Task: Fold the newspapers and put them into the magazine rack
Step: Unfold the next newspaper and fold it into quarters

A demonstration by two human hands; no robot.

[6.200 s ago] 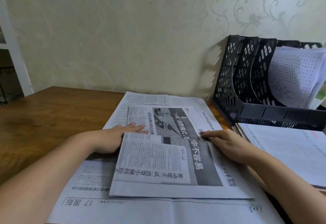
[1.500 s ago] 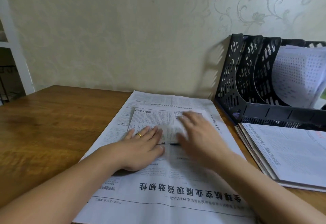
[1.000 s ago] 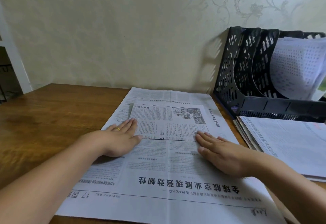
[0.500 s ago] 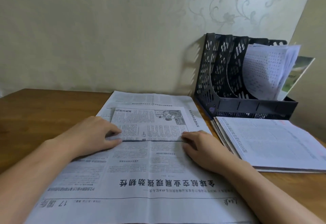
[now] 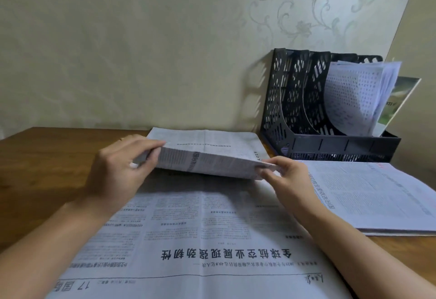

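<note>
A small folded newspaper (image 5: 207,162) is held up in the middle of the frame, lifted off the big open newspaper (image 5: 200,239) that is spread flat below it. Its left end is gripped by the left hand (image 5: 120,169), with the fingers curled over the top and the thumb tucked under. Its right end is pinched by the right hand (image 5: 285,178), with the fingertips closed on the corner. The folded paper is tilted, so its near edge is seen a little lower than its far edge. The big open newspaper is laid on a brown wooden table (image 5: 47,169) and fills the lower middle of the frame, with large black letters printed upside down near the bottom. At the right of the frame, a flat pile of papers (image 5: 377,195) is seen on the table, just beside the open newspaper. Behind that pile, in the upper right, a black magazine rack (image 5: 295,110) with holes in its walls is stood against the pale wall (image 5: 141,51). The left slots of the rack look bare, and some bent white sheets (image 5: 354,96) are kept in a slot at its right side.
</note>
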